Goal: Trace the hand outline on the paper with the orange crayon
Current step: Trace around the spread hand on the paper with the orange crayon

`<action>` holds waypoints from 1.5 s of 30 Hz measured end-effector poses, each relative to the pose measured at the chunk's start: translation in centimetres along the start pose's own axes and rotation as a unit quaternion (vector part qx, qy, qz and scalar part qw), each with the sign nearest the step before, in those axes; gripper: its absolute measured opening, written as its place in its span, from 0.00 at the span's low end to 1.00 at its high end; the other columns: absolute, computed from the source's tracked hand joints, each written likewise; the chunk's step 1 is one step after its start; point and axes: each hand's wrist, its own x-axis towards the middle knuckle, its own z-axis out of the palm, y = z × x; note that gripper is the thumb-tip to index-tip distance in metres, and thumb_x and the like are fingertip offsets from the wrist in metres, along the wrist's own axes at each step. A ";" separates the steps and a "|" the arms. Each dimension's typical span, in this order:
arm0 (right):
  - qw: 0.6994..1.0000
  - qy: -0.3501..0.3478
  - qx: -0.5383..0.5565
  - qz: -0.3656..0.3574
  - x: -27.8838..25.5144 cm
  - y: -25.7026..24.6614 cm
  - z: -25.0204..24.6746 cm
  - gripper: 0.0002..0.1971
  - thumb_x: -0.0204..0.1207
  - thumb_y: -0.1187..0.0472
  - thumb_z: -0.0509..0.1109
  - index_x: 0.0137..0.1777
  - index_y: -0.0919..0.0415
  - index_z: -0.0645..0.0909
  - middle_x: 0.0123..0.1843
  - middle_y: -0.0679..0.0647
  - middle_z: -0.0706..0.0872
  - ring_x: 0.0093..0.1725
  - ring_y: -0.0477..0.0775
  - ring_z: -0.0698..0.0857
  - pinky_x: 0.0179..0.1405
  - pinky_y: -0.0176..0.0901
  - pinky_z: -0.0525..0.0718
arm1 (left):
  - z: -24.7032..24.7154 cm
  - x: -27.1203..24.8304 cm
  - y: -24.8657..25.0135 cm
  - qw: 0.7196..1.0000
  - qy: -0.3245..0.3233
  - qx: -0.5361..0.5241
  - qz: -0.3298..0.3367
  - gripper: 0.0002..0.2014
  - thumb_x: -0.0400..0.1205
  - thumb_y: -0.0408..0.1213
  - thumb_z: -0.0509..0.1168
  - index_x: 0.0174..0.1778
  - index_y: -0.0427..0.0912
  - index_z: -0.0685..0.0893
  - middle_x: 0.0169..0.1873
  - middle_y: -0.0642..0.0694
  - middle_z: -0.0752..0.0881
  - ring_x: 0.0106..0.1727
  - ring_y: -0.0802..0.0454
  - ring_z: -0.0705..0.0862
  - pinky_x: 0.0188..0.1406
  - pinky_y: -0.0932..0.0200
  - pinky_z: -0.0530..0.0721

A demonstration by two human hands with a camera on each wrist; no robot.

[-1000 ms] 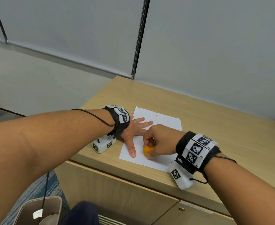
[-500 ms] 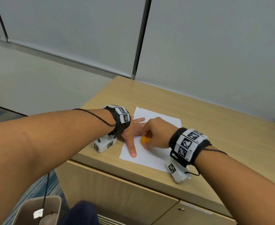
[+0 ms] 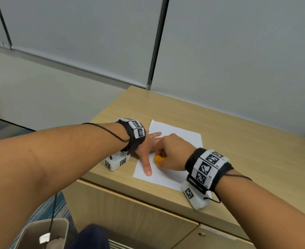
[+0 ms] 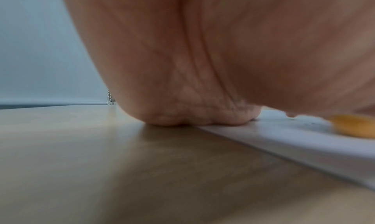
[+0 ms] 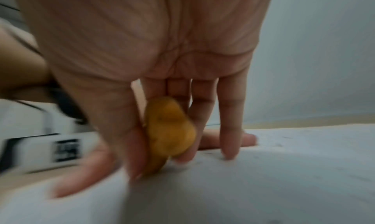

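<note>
The left hand lies flat and spread, palm down, on the white sheet of paper, which sits on the light wood-grain cabinet top. From the head view its thumb points toward six o'clock and one finger reaches toward two o'clock; the other fingers are hidden behind the right hand. The right hand sits at three o'clock of the left one, touching or nearly touching it, fingers curled round the stubby, egg-shaped orange crayon.

In the right wrist view the crayon is pinched between thumb and fingers with its lower end down on the paper, just beside the left thumb; the picture is blurred, so the exact tip contact is hard to make out. Any drawn outline is too faint to tell.

The left wrist view shows mostly the heel of the left hand pressed on the cabinet top at the paper's edge, with the crayon cut off at three o'clock.

A white marker-tagged box hangs under the left wrist, resting on the cabinet top at nine o'clock of the paper.
</note>
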 end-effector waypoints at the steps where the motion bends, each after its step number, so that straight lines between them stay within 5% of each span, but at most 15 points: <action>1: 0.999 -0.029 0.009 -0.020 -0.4 -0.4 0.2 0.05 0.71 0.57 0.81 0.42 0.57 0.89 0.37 0.48 0.88 0.37 0.48 0.85 0.44 0.47 0.89 | 0.0 0.0 0.0 1.000 0.004 -0.004 0.001 0.57 0.66 0.70 0.74 0.86 0.63 0.49 0.84 0.55 0.28 0.83 0.46 0.24 0.81 0.29 0.36; 4: 0.998 -0.059 0.033 -0.007 -0.6 -0.2 -0.1 0.08 0.68 0.55 0.85 0.41 0.54 0.89 0.36 0.44 0.86 0.38 0.45 0.83 0.40 0.40 0.84 | 0.1 0.3 -0.2 1.000 0.006 -0.008 0.006 0.57 0.64 0.71 0.74 0.85 0.67 0.49 0.83 0.56 0.26 0.83 0.45 0.25 0.81 0.27 0.37; 11: 0.999 0.011 -0.007 0.036 0.3 0.6 -0.1 0.06 0.74 0.55 0.76 0.40 0.57 0.87 0.38 0.52 0.88 0.40 0.55 0.88 0.40 0.48 0.88 | 0.0 0.1 -0.2 1.000 0.007 -0.013 0.003 0.59 0.65 0.72 0.72 0.86 0.61 0.45 0.86 0.57 0.35 0.84 0.46 0.26 0.81 0.28 0.36; 19: 0.999 0.025 0.019 0.031 -0.7 0.8 0.1 0.06 0.75 0.58 0.75 0.44 0.60 0.90 0.40 0.53 0.89 0.41 0.55 0.86 0.44 0.49 0.88 | 0.1 -1.5 -1.0 1.000 -0.007 0.013 -0.004 0.60 0.65 0.72 0.72 0.82 0.70 0.35 0.83 0.54 0.26 0.84 0.41 0.28 0.80 0.26 0.37; 25: 1.000 0.023 0.019 -0.008 0.7 -0.8 -0.3 0.07 0.75 0.55 0.77 0.45 0.58 0.90 0.41 0.52 0.89 0.42 0.53 0.86 0.43 0.47 0.87 | -0.2 -2.6 -0.2 1.000 -0.010 -0.010 -0.021 0.57 0.68 0.69 0.73 0.87 0.60 0.46 0.86 0.52 0.36 0.85 0.42 0.29 0.80 0.31 0.34; 28: 1.000 0.010 0.010 -0.017 1.6 -1.7 -0.2 0.07 0.75 0.57 0.76 0.47 0.59 0.90 0.44 0.53 0.90 0.45 0.55 0.89 0.50 0.53 0.91 | -0.6 -3.5 0.5 0.998 -0.008 -0.021 -0.067 0.52 0.71 0.66 0.73 0.87 0.59 0.52 0.86 0.50 0.41 0.86 0.38 0.36 0.81 0.35 0.41; 32: 0.999 -0.041 -0.002 -0.030 0.7 -1.2 -0.4 0.06 0.72 0.57 0.81 0.44 0.56 0.88 0.38 0.46 0.85 0.40 0.49 0.84 0.42 0.44 0.86 | 0.2 -2.3 -0.6 0.999 -0.010 -0.023 -0.025 0.60 0.65 0.72 0.73 0.87 0.61 0.46 0.85 0.51 0.31 0.84 0.45 0.26 0.82 0.34 0.33; 36: 0.994 -0.097 -0.027 -0.045 0.1 -0.8 -0.9 0.11 0.68 0.56 0.85 0.47 0.57 0.90 0.36 0.42 0.83 0.40 0.45 0.82 0.44 0.41 0.84 | 0.5 -1.7 -0.9 1.000 -0.001 -0.012 -0.012 0.61 0.65 0.71 0.74 0.85 0.65 0.39 0.84 0.55 0.27 0.84 0.43 0.26 0.80 0.27 0.35; 39: 0.997 -0.059 -0.041 -0.031 1.5 -1.0 -1.4 0.09 0.70 0.55 0.84 0.46 0.54 0.89 0.38 0.43 0.84 0.40 0.46 0.83 0.40 0.38 0.82 | 0.3 -2.0 -0.6 1.000 -0.009 -0.012 -0.013 0.53 0.71 0.67 0.72 0.86 0.60 0.51 0.87 0.52 0.38 0.85 0.44 0.29 0.81 0.29 0.36; 41: 0.999 -0.021 -0.040 -0.023 2.3 -1.1 -1.3 0.08 0.72 0.55 0.81 0.49 0.55 0.90 0.44 0.48 0.88 0.45 0.52 0.87 0.47 0.45 0.88 | 0.1 -2.2 -0.5 1.000 -0.004 -0.007 -0.016 0.53 0.71 0.67 0.72 0.87 0.57 0.51 0.87 0.49 0.43 0.86 0.44 0.35 0.82 0.30 0.36; 43: 0.999 -0.004 -0.034 -0.021 2.3 -0.9 -1.0 0.08 0.73 0.55 0.80 0.50 0.56 0.90 0.45 0.50 0.89 0.45 0.52 0.88 0.49 0.49 0.90 | 0.1 -2.2 -0.5 1.000 -0.007 -0.006 -0.016 0.54 0.71 0.67 0.72 0.87 0.56 0.49 0.87 0.49 0.42 0.86 0.45 0.33 0.81 0.30 0.35; 45: 0.999 -0.025 -0.009 -0.028 1.4 -0.5 -0.7 0.07 0.71 0.56 0.83 0.45 0.55 0.89 0.38 0.44 0.86 0.39 0.44 0.84 0.42 0.41 0.85 | 0.4 -1.9 -0.9 1.000 -0.010 -0.007 -0.014 0.55 0.70 0.69 0.72 0.87 0.60 0.46 0.86 0.52 0.36 0.84 0.45 0.28 0.81 0.29 0.34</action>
